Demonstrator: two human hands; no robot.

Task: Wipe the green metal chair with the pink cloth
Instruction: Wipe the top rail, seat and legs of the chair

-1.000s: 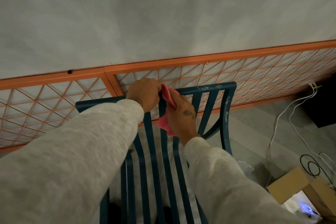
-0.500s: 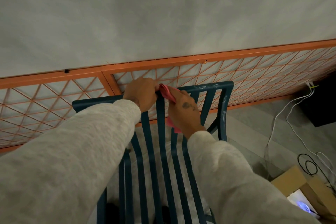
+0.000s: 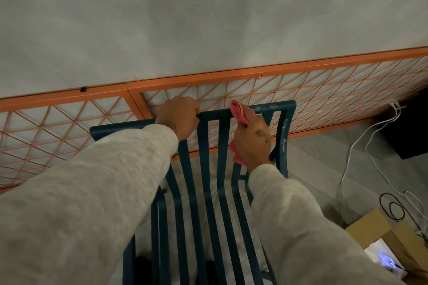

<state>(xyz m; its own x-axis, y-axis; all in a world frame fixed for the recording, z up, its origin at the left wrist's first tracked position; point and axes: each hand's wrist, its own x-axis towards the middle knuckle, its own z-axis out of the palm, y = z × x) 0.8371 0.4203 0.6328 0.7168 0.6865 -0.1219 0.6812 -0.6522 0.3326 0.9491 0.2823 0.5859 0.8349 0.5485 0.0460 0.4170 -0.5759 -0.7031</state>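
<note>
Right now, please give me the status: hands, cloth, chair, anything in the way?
Left hand grips the chair top rail. Right hand presses the pink cloth on that rail, near its right corner. White smears beyond the cloth. Nothing in the way.

Both arms stretched fwd in grey sleeves. Left hand (image 3: 179,118) curled in a closed grip, knuckles up; right hand (image 3: 253,139) fisted, fingers clenched, wrist bent.

Both sleeves are covering much of the chair (image 3: 208,203) seat; its legs are running off the bottom edge. Right hand (image 3: 253,141) is hiding most of the pink cloth (image 3: 238,112). Cardboard box (image 3: 379,231) is being cropped at the lower right corner.
</note>
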